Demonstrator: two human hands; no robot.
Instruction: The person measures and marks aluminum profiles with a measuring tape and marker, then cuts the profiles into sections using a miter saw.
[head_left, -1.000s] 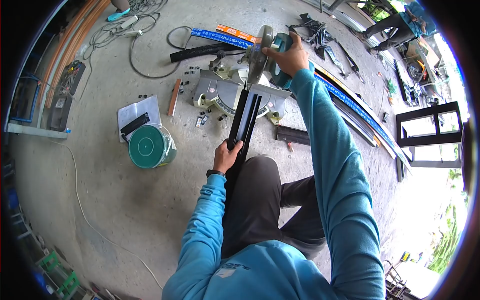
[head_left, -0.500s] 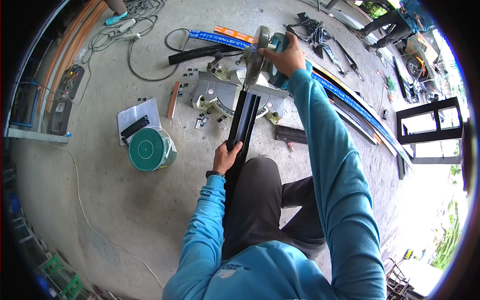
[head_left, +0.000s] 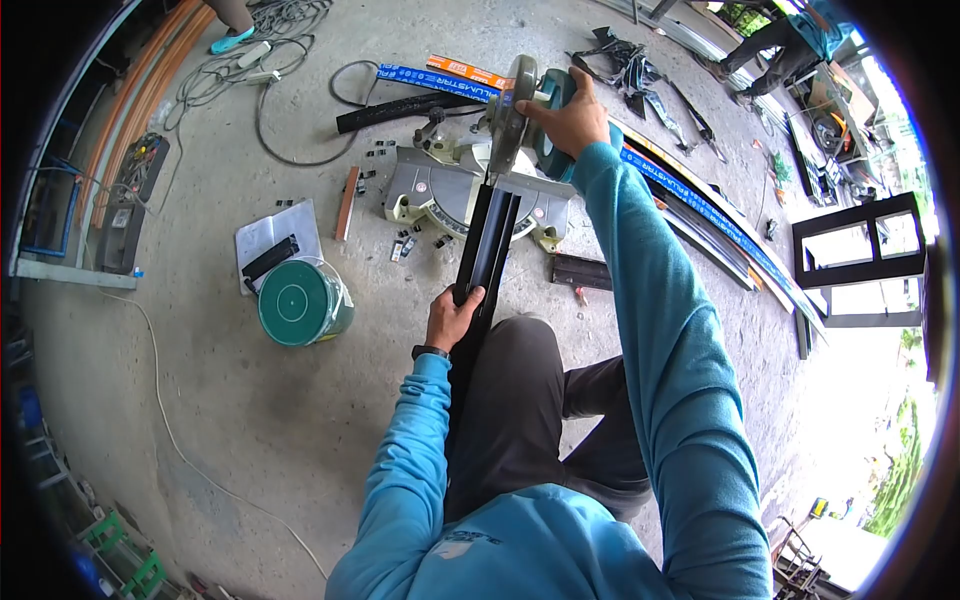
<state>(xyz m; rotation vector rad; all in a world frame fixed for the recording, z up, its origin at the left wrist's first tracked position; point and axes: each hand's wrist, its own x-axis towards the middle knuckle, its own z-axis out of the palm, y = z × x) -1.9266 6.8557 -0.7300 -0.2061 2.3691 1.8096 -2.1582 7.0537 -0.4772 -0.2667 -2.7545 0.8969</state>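
Note:
A long black metal profile (head_left: 487, 243) runs from beside my leg up to the miter saw (head_left: 515, 120), its far end under the blade guard. My left hand (head_left: 454, 318) is wrapped round the profile near my knee, thumb on top. My right hand (head_left: 572, 115) grips the saw's green handle (head_left: 556, 98). The saw's grey base (head_left: 413, 185) rests on the concrete floor. Whether the blade touches the profile is hidden by the guard.
A green-lidded bucket (head_left: 292, 303) stands left, beside a paper sheet (head_left: 302, 222) bearing a short black piece (head_left: 270, 257). Wrapped profiles (head_left: 700, 205) lie to the right. Cables (head_left: 262, 85) coil at upper left. Another person (head_left: 790, 50) stands at upper right.
Both hands keep their grips, and the saw and profile stay nearly in place. The view shifts very slightly.

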